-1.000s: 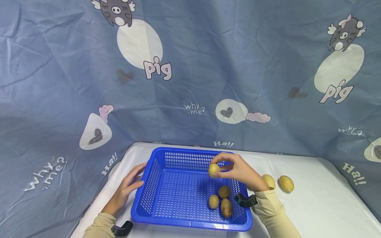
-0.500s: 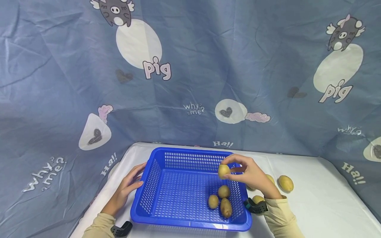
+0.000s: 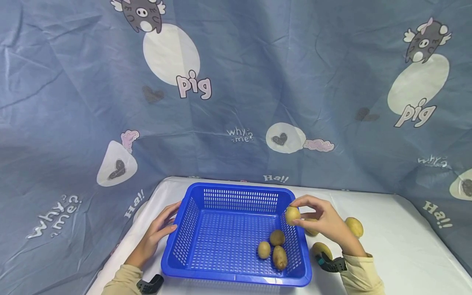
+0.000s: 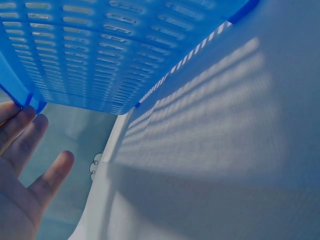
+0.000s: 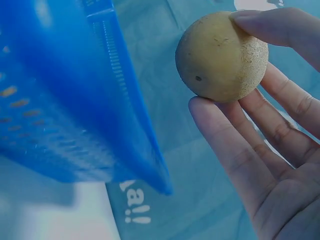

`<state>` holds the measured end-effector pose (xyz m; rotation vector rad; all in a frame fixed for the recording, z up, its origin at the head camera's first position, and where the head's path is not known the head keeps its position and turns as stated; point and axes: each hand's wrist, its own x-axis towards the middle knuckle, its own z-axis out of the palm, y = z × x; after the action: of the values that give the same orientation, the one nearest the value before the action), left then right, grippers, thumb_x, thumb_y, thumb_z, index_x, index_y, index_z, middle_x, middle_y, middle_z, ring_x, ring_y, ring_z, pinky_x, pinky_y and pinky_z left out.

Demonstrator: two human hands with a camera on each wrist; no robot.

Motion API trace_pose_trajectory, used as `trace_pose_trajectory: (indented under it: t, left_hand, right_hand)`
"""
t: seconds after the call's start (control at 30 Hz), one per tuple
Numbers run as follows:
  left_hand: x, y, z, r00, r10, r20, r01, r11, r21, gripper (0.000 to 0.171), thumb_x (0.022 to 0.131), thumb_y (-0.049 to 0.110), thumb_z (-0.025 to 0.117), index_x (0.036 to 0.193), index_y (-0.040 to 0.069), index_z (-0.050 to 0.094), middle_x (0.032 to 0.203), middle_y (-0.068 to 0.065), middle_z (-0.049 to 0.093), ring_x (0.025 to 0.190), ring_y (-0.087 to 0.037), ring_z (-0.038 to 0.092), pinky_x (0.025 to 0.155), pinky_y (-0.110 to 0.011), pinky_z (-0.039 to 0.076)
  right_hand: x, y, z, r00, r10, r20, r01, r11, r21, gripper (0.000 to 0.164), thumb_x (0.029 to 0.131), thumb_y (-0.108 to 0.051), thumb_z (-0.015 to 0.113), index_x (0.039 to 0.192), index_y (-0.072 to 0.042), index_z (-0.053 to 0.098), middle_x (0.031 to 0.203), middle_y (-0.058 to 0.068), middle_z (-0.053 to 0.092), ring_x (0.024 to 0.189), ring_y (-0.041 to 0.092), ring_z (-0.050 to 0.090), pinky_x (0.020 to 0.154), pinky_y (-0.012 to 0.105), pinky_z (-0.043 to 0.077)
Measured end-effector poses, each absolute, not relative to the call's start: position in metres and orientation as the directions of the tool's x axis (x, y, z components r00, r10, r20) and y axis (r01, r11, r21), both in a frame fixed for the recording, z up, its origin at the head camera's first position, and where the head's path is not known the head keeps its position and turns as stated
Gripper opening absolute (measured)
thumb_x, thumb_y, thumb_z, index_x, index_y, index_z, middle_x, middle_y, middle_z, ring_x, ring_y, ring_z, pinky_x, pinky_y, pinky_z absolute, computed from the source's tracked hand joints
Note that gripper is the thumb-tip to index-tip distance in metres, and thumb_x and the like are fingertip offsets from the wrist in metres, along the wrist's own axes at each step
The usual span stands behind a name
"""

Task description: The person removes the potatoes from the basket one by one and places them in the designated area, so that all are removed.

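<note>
In the right wrist view I have a potato (image 5: 220,57) at the fingertips of the right hand (image 3: 322,221), pinched between thumb and fingers, palm side facing me. From the head view I see it held at the right rim of the blue basket (image 3: 236,277). The left hand (image 3: 155,232) has its fingers loosely extended, touching the left rim without clasping it. Three potatoes (image 3: 279,257) lie inside, towards the basket's right; others sit on the white table (image 3: 398,246). A printed curtain (image 3: 228,102) hangs behind.
</note>
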<state>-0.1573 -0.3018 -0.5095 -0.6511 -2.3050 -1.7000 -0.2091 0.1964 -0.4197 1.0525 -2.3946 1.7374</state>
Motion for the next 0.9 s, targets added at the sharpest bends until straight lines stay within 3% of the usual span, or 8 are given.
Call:
trace_pose_trajectory:
  t: [0.27,0.57,0.9]
  left_hand:
    - [-0.157,-0.301,-0.509,-0.887,0.221,0.406,0.453,0.247,0.856,0.062,0.097,0.003,0.047,0.158,0.004,0.038,0.155,-0.027,0.043,0.139,0.005,0.045,0.110,-0.011,0.037]
    - [-0.156,-0.302,-0.509,-0.900,0.211,0.381,0.429,0.268,0.863,0.062,0.097,0.005,0.048,0.158,0.007,0.039,0.156,-0.024,0.044,0.139,0.005,0.045,0.110,-0.012,0.038]
    - [-0.156,-0.301,-0.507,-0.894,0.216,0.391,0.438,0.250,0.863,0.062,0.098,0.005,0.047,0.158,0.008,0.038,0.158,-0.023,0.043,0.141,0.005,0.044,0.112,-0.011,0.037]
  right_hand:
    - [-0.203,0.213,-0.427,-0.816,-0.474,0.332,-0.468,0.203,-0.860,0.034,0.085,0.002,0.081,0.116,-0.004,0.069,0.117,0.003,0.072,0.112,0.007,0.069,0.090,0.034,0.063]
    - [-0.198,0.231,-0.436,-0.813,-0.458,0.359,-0.497,0.224,-0.839,0.033,0.085,0.008,0.077,0.117,0.003,0.068,0.116,-0.005,0.072,0.108,0.002,0.069,0.083,0.031,0.064]
    - [-0.190,0.256,-0.447,-0.879,-0.380,0.289,-0.428,0.359,-0.829,0.033,0.086,-0.002,0.081,0.117,-0.004,0.069,0.116,-0.005,0.072,0.108,-0.001,0.067,0.085,0.027,0.063]
